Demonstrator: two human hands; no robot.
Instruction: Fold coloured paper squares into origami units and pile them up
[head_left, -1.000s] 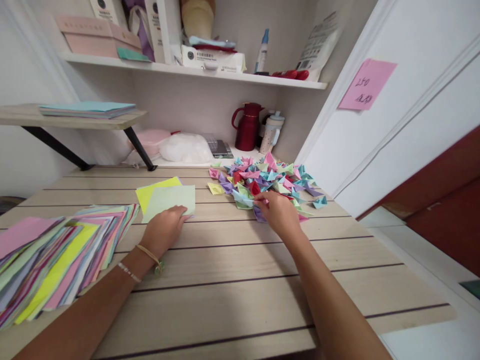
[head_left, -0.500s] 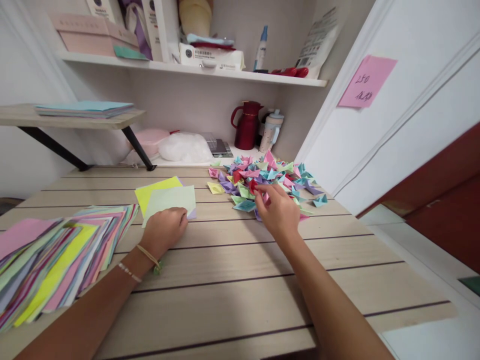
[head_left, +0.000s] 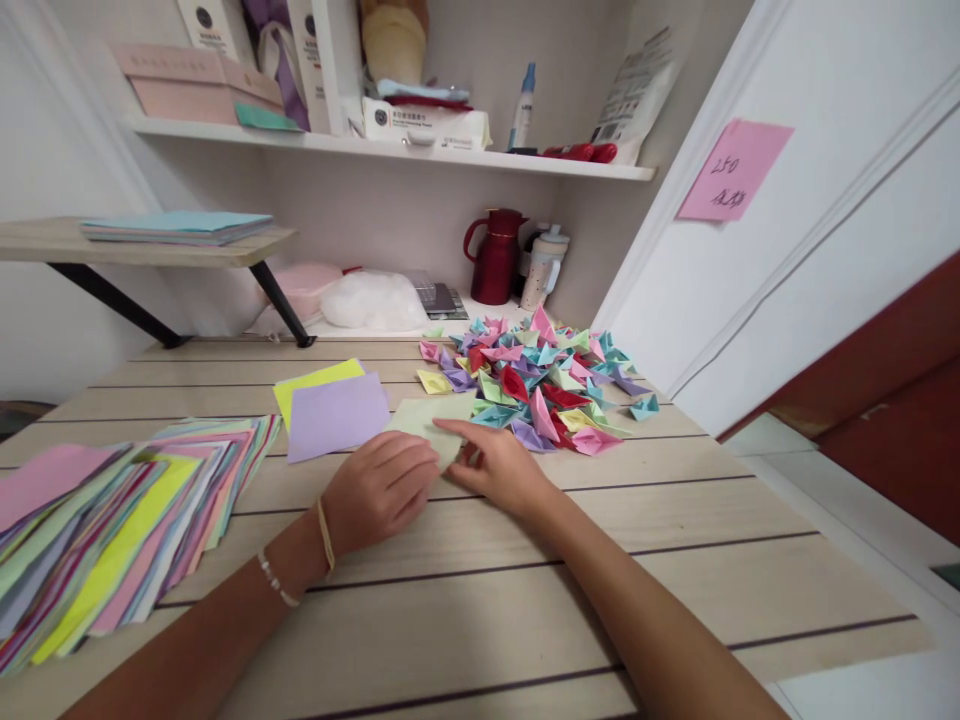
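A pale green sheet of paper [head_left: 429,412] lies in front of me, between my two hands. My left hand [head_left: 386,488] has its fingers curled over the sheet's lower left part and holds it. On the other side, my right hand [head_left: 491,465] grips the sheet's right edge, index finger on top and thumb near the lower corner. Just left of them lie a purple sheet [head_left: 337,415] and, partly beneath it, a yellow sheet [head_left: 311,380]. Beyond my right hand is a heap of folded paper boats [head_left: 532,365] in many colours, with a red boat [head_left: 513,383] near its front.
A fanned stack of coloured paper [head_left: 142,530] covers the table's left side. A small raised shelf [head_left: 150,255] with more blue paper [head_left: 176,225] stands behind it. At the back are a plastic bag [head_left: 375,300], a red thermos jug [head_left: 495,260] and a tumbler [head_left: 541,270].
The pale green sheet has moved right, off the purple one, with my left hand on it. My right hand has left a red boat on the heap and come back to the sheet.
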